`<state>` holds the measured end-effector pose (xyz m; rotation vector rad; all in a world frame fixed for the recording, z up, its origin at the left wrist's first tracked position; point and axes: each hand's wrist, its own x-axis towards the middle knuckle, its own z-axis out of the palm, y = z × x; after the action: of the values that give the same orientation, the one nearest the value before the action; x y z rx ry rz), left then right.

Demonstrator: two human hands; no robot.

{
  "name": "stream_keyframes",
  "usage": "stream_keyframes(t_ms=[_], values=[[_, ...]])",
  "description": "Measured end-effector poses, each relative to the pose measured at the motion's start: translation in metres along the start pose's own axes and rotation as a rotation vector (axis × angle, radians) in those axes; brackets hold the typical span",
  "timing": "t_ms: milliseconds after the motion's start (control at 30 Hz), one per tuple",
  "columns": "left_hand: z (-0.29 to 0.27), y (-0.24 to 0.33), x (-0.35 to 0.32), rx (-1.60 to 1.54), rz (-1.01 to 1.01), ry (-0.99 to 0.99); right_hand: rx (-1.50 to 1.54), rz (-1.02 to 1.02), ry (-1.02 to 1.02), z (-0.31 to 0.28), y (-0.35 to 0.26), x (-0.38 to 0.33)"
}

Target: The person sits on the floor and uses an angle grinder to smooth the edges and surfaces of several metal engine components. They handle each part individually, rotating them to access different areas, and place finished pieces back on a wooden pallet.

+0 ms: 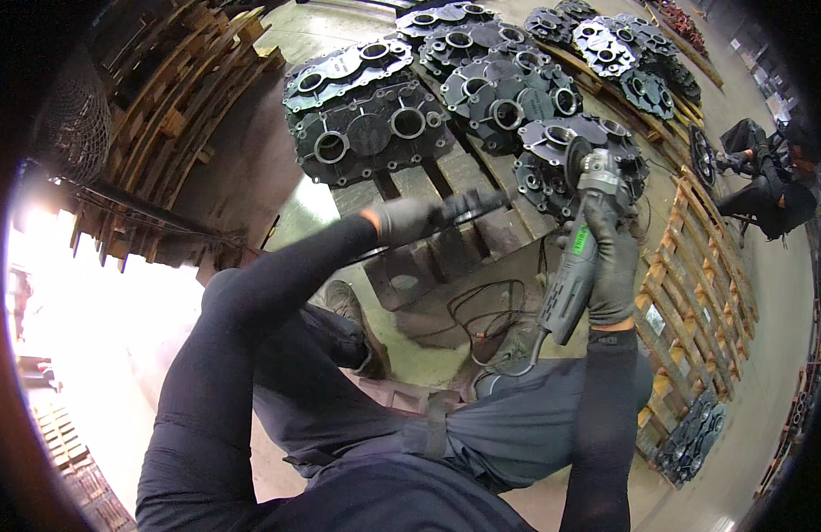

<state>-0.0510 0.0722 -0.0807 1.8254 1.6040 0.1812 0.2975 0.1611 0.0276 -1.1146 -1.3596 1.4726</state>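
Observation:
My right hand (612, 270), in a grey glove, is wrapped round an angle grinder (570, 284) with a grey body and a metal head. The grinder's dark disc (577, 158) is at the upper end, over or against a dark cast metal cover (539, 182) at the right end of the pallet; contact cannot be made out. My left hand (406, 220), also gloved, is closed on a small dark metal part (472, 206) with a rounded, ridged edge, held above the pallet boards (499, 232). Its exact kind is unclear.
Cast metal covers (370, 129) with round openings lie on the pallet before me. A black cable (481, 324) loops on the floor by my shoe. Stacked wooden pallets (175, 115) stand left, another pallet (694, 284) right. A person (769, 177) is at the far right.

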Motion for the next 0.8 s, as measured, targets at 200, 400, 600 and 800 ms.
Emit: stream_keyframes(t_ms=[200, 400, 600, 800], values=[[-0.055, -0.104, 0.021, -0.331, -0.206, 0.069, -0.015, 0.097, -0.003, 0.006, -0.008, -0.005], [-0.050, -0.153, 0.038, -0.522, -0.211, 0.075, -0.032, 0.173, 0.004, 0.019, -0.002, 0.001], [-0.054, -0.184, 0.040, -0.190, -0.390, 0.165, -0.085, 0.176, -0.031, 0.032, 0.000, 0.001], [-0.031, -0.146, 0.028, 0.129, -0.437, 0.507, -0.070, 0.157, 0.037, 0.037, -0.003, 0.004]])
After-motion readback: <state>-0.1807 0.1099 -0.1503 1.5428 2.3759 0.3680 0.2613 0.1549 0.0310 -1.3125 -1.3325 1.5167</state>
